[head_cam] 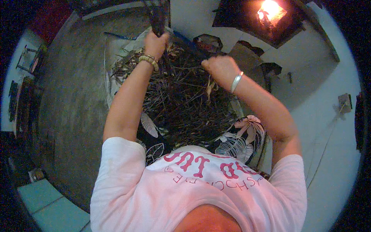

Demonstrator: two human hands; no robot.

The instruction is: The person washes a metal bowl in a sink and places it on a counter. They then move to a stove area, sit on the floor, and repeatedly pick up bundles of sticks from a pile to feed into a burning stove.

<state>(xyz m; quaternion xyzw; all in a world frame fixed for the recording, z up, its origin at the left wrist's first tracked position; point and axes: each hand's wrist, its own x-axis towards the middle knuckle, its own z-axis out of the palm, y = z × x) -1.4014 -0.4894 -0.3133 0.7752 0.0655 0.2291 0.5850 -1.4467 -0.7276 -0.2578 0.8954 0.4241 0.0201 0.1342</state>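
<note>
My left hand (156,44), with a beaded bracelet at the wrist, is closed around a dark, narrow bundle (158,21) that rises toward the top of the view. It is too blurred to tell its material. My right hand (221,69), below and to the right, wears a silver bangle. Its fingers are curled at the lower end of a dark bluish strip (188,43) that slants up to the left. Beneath both hands lies a large heap of dry stems and twigs (179,92), with some pale dried leaves (210,87). A pale sheet or sack (107,78) shows at its left edge.
A bright orange glow (271,13), maybe a fire, sits in a dark square surface at the upper right. A dark container (208,43) stands behind the heap. A wall box with a cord (345,103) is at the right. Pale green tiles (52,200) lie lower left.
</note>
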